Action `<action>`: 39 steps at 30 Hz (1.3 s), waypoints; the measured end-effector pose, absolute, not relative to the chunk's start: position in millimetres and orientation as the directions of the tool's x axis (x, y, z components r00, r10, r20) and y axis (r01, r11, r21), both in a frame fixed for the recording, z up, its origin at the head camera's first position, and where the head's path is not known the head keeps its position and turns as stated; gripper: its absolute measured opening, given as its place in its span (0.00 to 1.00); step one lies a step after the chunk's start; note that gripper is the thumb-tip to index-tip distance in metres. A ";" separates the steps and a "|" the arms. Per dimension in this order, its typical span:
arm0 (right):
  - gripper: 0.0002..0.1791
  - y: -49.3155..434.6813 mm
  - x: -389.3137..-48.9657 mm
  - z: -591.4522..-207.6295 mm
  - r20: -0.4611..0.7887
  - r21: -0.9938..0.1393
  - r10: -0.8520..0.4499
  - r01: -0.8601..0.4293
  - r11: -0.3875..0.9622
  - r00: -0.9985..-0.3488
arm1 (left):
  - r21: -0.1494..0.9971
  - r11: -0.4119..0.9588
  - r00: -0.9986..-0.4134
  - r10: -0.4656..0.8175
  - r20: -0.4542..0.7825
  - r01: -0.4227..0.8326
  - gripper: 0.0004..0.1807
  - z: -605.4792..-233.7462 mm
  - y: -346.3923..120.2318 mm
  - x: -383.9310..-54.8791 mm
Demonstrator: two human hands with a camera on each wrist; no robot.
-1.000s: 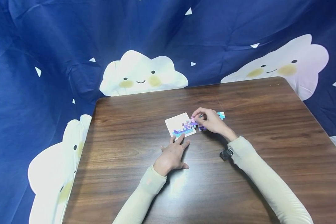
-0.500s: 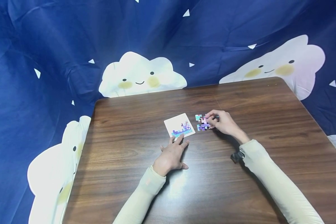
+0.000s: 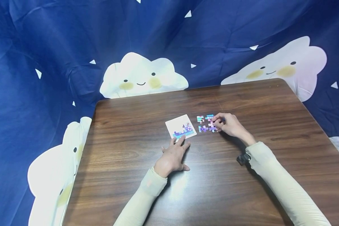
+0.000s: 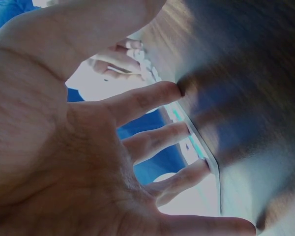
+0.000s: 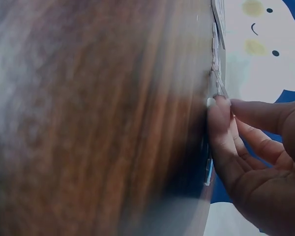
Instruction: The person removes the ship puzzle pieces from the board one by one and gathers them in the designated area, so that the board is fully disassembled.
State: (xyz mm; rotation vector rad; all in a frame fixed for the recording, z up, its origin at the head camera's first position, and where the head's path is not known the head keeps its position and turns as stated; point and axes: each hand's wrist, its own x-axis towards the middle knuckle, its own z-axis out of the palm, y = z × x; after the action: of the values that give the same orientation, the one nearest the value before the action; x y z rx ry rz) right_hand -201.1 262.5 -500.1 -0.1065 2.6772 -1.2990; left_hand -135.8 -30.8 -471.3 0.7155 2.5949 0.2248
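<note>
A white square puzzle board lies mid-table, with joined purple and blue jigsaw pieces along its near side. My left hand is spread flat, its fingertips on the board's near edge; in the left wrist view the straight fingers reach that rim. To the right of the board, my right hand pinches a pink and purple jigsaw piece between thumb and fingers. The right wrist view shows this piece edge-on and tilted at the fingertips, close over the table.
Loose jigsaw pieces lie around the right fingertips: a teal and white one, a blue one and a purple one. The brown wooden table ends at a blue curtain printed with clouds.
My right hand has moved right, away from the board's right edge to the loose pieces, carrying the jigsaw piece. More loose pieces now show. The left hand stays in place.
</note>
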 end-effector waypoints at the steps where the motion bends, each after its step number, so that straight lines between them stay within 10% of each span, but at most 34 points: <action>1: 0.11 263.0 -201.0 -500.4 -0.118 -0.786 -0.135 0.009 0.618 -0.984 | 0.265 0.854 -0.771 0.520 -0.368 0.449 0.58 -471.2 -30.8 -135.8; 39: 0.07 250.3 -210.6 -488.8 -0.004 -0.689 -0.158 -0.111 0.716 -0.987 | 0.264 0.854 -0.769 0.519 -0.373 0.449 0.58 -471.5 -31.4 -137.1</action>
State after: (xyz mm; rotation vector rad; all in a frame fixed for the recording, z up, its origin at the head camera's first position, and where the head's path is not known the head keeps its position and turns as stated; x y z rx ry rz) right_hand -210.6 250.3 -488.8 -0.2239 2.8518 -1.1395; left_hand -137.1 -31.4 -471.5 0.7136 2.5900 0.2208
